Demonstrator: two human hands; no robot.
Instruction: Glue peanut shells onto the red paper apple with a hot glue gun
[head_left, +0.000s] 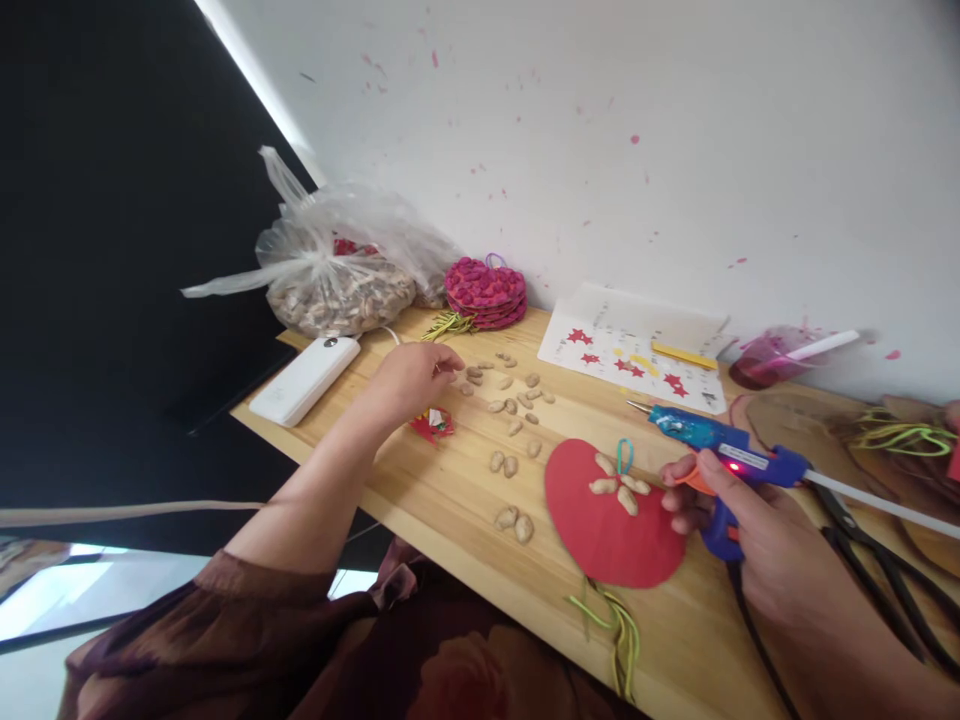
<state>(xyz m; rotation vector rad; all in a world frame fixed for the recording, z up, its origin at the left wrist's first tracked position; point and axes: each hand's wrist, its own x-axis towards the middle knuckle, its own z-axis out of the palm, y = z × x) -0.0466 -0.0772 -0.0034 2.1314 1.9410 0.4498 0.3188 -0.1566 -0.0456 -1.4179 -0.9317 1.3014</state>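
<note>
Left hand: lowered onto the counter, fingers drawn together at the far edge of the loose peanuts; I cannot tell whether it has one pinched.
Right hand: wrapped around the grip of a blue glue gun, nozzle pointing left, red light on.
Red cutout: flat on the counter just left of the right hand, four peanuts and a teal loop on it.
Behind: plastic bag of peanuts, white power bank, stack of pink discs, sheet with red stars.
In the way: a small red scrap beside the left wrist.
Near edge: green-yellow cords.
</note>
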